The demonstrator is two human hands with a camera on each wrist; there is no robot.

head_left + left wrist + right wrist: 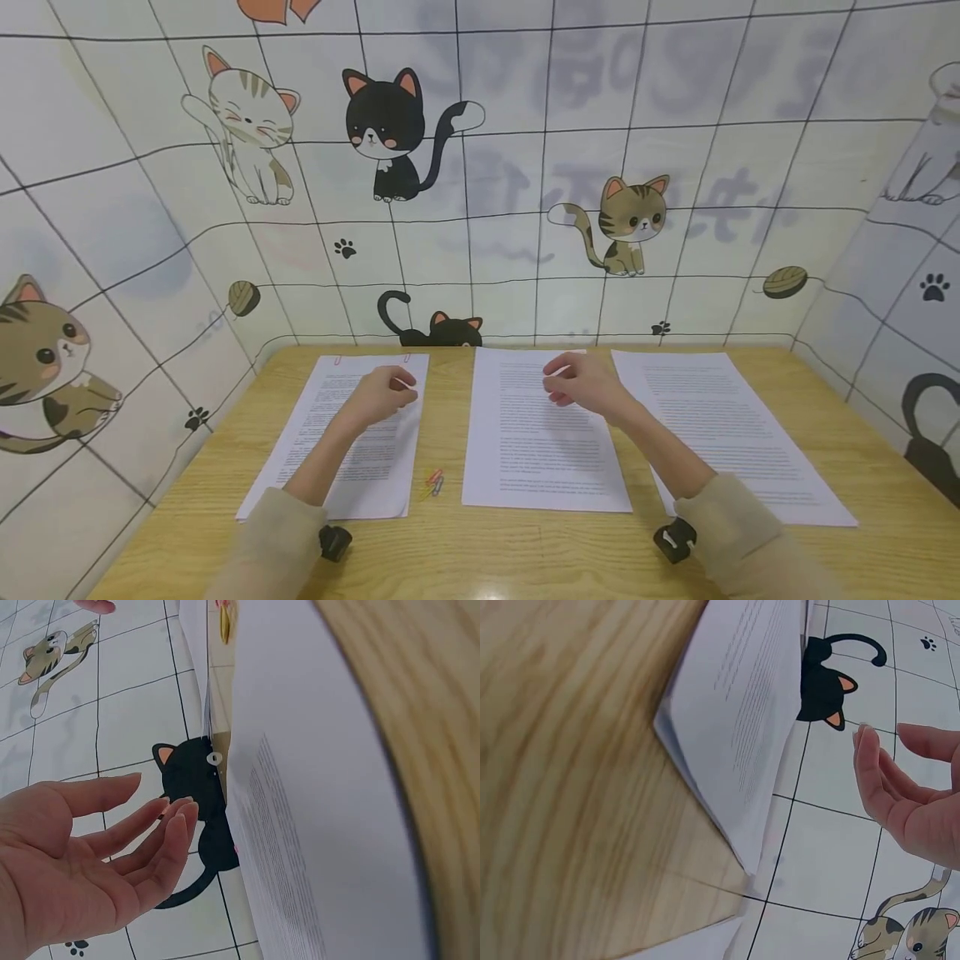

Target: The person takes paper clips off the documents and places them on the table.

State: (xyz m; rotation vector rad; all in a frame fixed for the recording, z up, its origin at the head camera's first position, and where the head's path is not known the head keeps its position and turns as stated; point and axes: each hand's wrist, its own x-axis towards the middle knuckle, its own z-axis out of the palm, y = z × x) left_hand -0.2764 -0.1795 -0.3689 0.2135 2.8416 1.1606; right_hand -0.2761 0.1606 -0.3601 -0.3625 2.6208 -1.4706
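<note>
Three stacks of printed paper lie side by side on the table. My left hand [378, 395] hovers over the left stack [352, 475], its fingers loosely bent with nothing between them. Two pink paper clips [407, 357] sit on that stack's far edge. Above the upper right part of the middle stack [543, 475] is my right hand [585, 382], also holding nothing, thumb and fingers apart. In the right wrist view the right hand's fingers [881, 787] are relaxed. Several loose paper clips [432, 483], in red, yellow and grey-blue, lie between the left and middle stacks.
The right stack [742, 450] lies slightly turned on the wooden table [480, 554]. A white wall covering [510, 292] with cartoon cats and grid lines rises along the table's far edge and both sides. Dark wrist cameras [335, 542] sit below both forearms.
</note>
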